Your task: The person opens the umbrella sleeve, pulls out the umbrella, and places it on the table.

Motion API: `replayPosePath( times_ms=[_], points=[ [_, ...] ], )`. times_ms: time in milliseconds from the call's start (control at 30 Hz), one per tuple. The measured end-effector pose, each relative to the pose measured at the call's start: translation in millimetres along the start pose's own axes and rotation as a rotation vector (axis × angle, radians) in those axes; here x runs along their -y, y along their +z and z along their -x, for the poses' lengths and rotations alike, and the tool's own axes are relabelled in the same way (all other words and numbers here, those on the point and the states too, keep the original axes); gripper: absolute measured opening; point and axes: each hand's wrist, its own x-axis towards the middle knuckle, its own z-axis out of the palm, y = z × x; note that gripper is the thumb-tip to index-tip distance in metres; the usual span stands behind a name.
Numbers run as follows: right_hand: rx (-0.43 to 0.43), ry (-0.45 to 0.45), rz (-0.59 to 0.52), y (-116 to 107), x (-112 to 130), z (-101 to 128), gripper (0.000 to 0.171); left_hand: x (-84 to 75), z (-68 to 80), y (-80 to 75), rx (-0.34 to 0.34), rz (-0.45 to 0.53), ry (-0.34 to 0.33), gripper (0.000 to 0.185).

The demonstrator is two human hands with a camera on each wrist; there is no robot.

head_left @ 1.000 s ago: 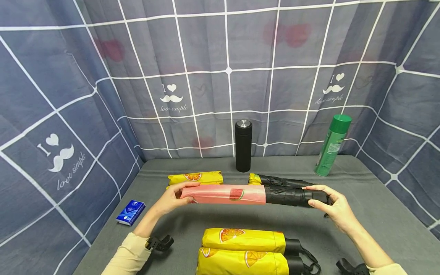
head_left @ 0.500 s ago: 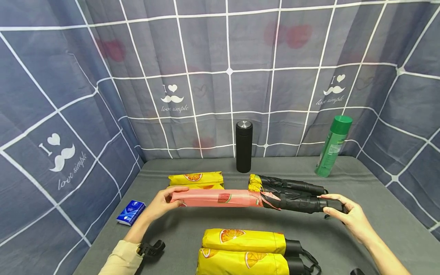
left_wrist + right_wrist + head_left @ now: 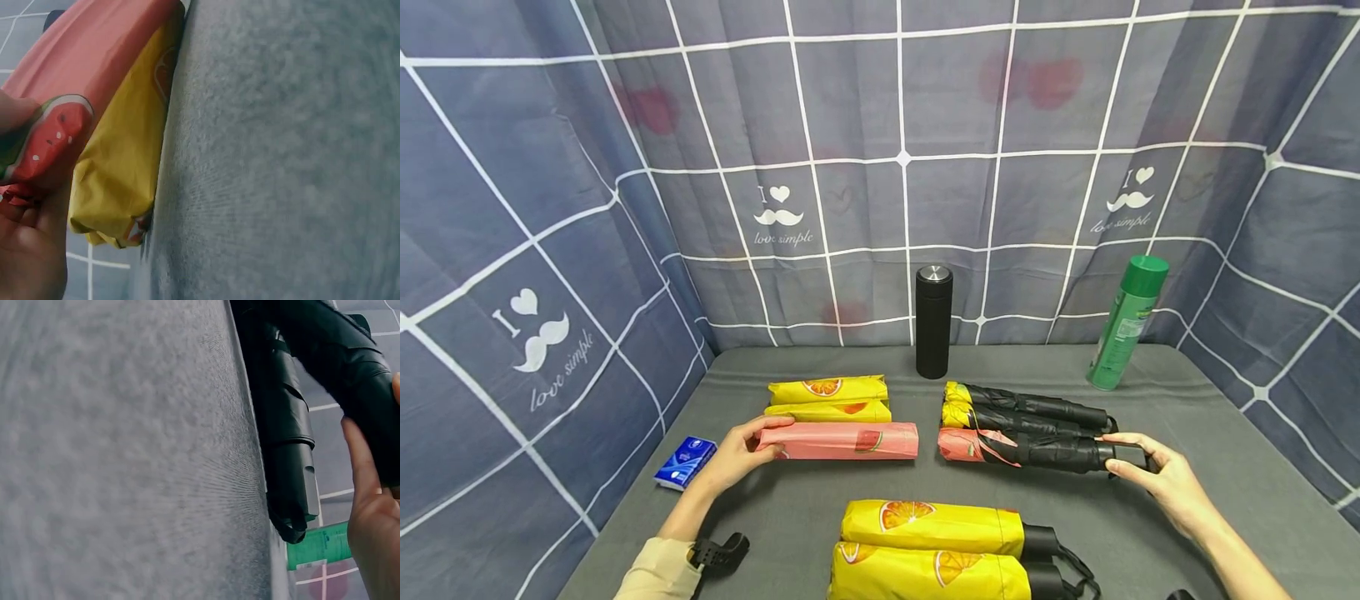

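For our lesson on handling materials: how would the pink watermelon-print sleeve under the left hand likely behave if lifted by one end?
The pink watermelon-print sleeve lies flattish and creased on the grey table, so it probably flops rather than holding straight. It looks like thin fabric, likely very light. The left hand pinches one end, so the free end would probably droop.
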Motion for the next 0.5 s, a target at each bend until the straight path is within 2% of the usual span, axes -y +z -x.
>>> replayPosePath(
  times_ms=[233,400,500],
  points=[
    [0.018,0.014,0.022,-2,-10,-1,0.036,10.1,6.5,-4.4,-0.013,-0.068,-0.025,0.04],
    [0.032,0.037,0.194,-6,-14,-3,0.035,14.3,8.9,-5.0,-0.023,-0.081,-0.045,0.041],
    [0.043,0.011,0.276,-8,-15,-5,0.034,15.9,10.5,-4.0,-0.039,-0.091,-0.047,0.042]
  ],
)
